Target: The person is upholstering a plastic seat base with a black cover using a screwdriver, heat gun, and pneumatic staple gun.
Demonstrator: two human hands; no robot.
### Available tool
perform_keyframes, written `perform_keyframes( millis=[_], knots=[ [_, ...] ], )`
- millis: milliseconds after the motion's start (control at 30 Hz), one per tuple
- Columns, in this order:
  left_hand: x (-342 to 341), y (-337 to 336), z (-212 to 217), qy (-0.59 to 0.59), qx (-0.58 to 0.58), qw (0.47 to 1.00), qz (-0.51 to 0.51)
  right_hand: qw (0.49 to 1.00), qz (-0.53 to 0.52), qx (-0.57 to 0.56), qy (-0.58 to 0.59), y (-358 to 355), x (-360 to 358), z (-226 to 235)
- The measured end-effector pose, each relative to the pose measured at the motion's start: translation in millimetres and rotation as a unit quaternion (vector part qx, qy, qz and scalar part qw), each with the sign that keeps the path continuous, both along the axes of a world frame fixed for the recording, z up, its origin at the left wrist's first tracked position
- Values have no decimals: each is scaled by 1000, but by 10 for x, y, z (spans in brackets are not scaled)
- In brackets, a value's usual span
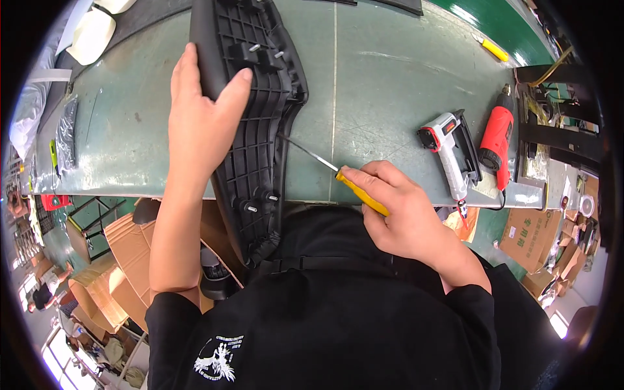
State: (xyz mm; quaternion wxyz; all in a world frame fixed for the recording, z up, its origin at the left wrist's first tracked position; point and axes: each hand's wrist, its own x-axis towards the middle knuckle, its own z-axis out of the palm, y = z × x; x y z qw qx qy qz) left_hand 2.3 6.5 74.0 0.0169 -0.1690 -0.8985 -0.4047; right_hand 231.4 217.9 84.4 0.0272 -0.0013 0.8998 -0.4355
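Note:
A long black padded seat [260,123], which looks like a motorcycle seat, is tilted up with its ribbed plastic underside showing. Its near end hangs past the table's front edge, close to my body. My left hand [205,114] grips it, thumb on the ribs and fingers over the smooth padded side. Several metal studs stick out of the base. In my right hand [400,208] is a screwdriver [354,185] with a yellow handle, my fingers closed around it. Its thin metal shaft points up and left, and the tip meets the seat's right edge.
On the green table [377,84] to the right lie a silver-and-black staple gun [452,149] and a red heat gun [498,133]. A yellow-handled knife [494,49] rests at the far right. Open cardboard boxes [133,244] stand below the table at the left.

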Motion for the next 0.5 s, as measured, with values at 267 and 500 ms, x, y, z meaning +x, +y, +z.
perform_keyframes(
  millis=[267,500],
  knots=[
    [64,96,17,39,-36,999,-4,990,31,136,7,-61,-108,63],
    [47,61,-13,42,-19,999,-8,982,36,186,24,-47,-183,166]
  ],
)
